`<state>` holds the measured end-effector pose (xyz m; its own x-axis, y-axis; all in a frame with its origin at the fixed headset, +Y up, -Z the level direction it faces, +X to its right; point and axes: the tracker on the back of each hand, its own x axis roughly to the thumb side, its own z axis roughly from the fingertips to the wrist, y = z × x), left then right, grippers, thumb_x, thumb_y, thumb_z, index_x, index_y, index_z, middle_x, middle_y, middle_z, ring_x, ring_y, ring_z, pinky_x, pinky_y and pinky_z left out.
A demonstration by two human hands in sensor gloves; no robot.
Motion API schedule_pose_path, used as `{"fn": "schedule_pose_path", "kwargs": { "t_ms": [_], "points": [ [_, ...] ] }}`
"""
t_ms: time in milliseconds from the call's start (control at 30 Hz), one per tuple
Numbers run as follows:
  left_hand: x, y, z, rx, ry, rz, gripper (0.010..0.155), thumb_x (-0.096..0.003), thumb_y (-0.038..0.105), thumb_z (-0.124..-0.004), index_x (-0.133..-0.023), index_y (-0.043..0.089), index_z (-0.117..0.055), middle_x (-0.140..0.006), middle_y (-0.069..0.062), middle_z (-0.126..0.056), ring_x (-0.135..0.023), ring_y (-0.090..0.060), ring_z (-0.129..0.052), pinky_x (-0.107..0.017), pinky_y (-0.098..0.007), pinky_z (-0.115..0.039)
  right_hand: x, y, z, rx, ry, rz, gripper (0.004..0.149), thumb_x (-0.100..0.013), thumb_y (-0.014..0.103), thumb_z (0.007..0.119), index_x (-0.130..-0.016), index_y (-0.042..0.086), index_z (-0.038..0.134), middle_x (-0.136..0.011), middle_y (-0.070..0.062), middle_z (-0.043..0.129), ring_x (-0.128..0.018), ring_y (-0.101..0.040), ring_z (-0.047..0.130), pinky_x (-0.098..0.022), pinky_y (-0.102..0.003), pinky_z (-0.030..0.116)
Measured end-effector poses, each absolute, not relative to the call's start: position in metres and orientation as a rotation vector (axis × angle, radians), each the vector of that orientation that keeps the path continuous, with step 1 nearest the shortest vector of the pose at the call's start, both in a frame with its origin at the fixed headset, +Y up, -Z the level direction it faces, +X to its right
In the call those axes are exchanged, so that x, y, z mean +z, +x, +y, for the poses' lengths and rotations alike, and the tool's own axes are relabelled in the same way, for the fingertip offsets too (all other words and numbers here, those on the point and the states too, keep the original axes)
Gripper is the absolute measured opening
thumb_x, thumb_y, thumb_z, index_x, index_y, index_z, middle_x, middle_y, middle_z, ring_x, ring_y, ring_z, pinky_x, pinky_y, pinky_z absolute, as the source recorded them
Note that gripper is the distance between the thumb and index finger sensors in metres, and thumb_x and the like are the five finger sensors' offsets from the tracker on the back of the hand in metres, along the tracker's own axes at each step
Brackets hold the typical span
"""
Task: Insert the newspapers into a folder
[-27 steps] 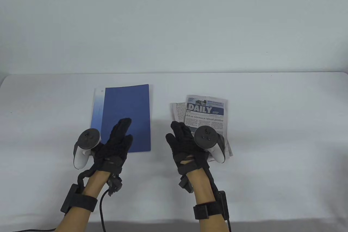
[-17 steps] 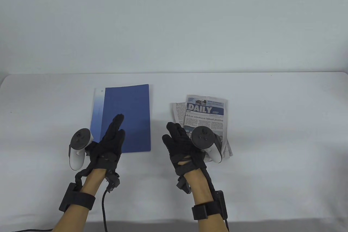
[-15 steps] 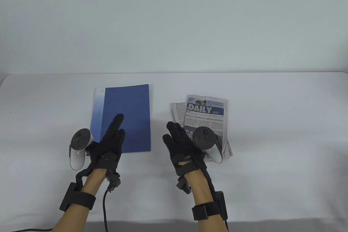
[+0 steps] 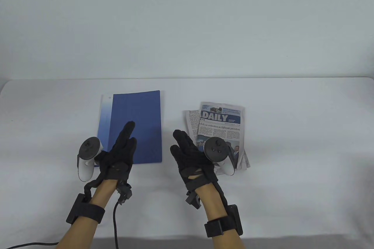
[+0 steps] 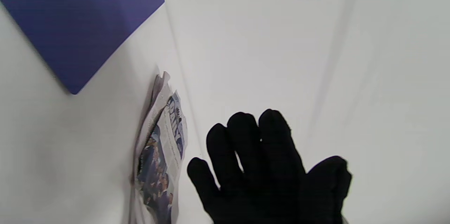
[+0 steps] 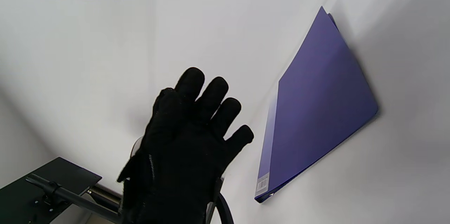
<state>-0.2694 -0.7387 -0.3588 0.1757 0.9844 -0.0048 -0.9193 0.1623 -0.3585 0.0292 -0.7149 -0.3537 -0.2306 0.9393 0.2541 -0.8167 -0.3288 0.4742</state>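
A closed blue folder [image 4: 137, 120] lies flat on the white table, left of centre. A folded stack of newspapers [image 4: 222, 119] headed "DAILY" lies to its right. My left hand [image 4: 124, 144] hovers open over the folder's near edge, fingers straight, holding nothing. My right hand [image 4: 185, 148] hovers open between the folder and the newspapers, holding nothing, with its tracker over the papers' near part. The left wrist view shows the folder [image 5: 81, 20], the newspapers [image 5: 160, 160] and my open right hand [image 5: 267, 167]. The right wrist view shows my open left hand [image 6: 190, 136] and the folder [image 6: 316, 111].
The white table [image 4: 292, 144] runs wide to both sides and ends at a pale wall behind. A black cable [image 4: 115, 225] trails from my left wrist to the near edge. A black stand [image 6: 52, 181] shows low in the right wrist view.
My right hand has drifted left, off the newspapers toward the gap beside the folder. My left hand pulled back a little and returned. Folder and newspapers have not moved.
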Motion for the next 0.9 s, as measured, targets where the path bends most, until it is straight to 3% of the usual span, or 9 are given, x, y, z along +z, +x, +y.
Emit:
{"fn": "schedule_pose_path", "kwargs": {
  "t_ms": [400,600,900],
  "points": [
    [-0.349,-0.269,-0.721,1.281,-0.216,-0.291,0.073,-0.0594,0.056,-0.053,-0.118,0.05,-0.01,-0.129,0.008,-0.001,-0.118,-0.029,0.012,-0.085,-0.062,0.004,-0.355,0.034,-0.716,1.804,0.587,0.288,0.079,-0.062,0.053,0.058,-0.113,0.006,0.019,-0.111,-0.025,0.013,-0.097,-0.061,0.014,-0.058,-0.079,0.019],
    [-0.353,-0.266,-0.73,1.229,-0.279,-0.245,0.074,-0.0595,0.056,-0.054,-0.118,0.05,-0.009,-0.128,0.008,0.001,-0.118,-0.028,0.014,-0.085,-0.061,0.005,-0.357,0.037,-0.718,1.831,0.573,0.285,0.079,-0.062,0.053,0.057,-0.113,0.006,0.019,-0.111,-0.025,0.013,-0.097,-0.061,0.014,-0.058,-0.079,0.019],
    [-0.372,-0.223,-0.769,0.758,-0.708,-0.091,0.077,-0.0592,0.056,-0.053,-0.114,0.049,0.001,-0.122,0.005,0.015,-0.114,-0.032,0.015,-0.082,-0.061,0.005,-0.357,0.031,-0.716,1.862,0.598,0.321,0.08,-0.062,0.053,0.057,-0.113,0.005,0.018,-0.111,-0.026,0.013,-0.097,-0.061,0.016,-0.058,-0.079,0.02]
  ]
}}
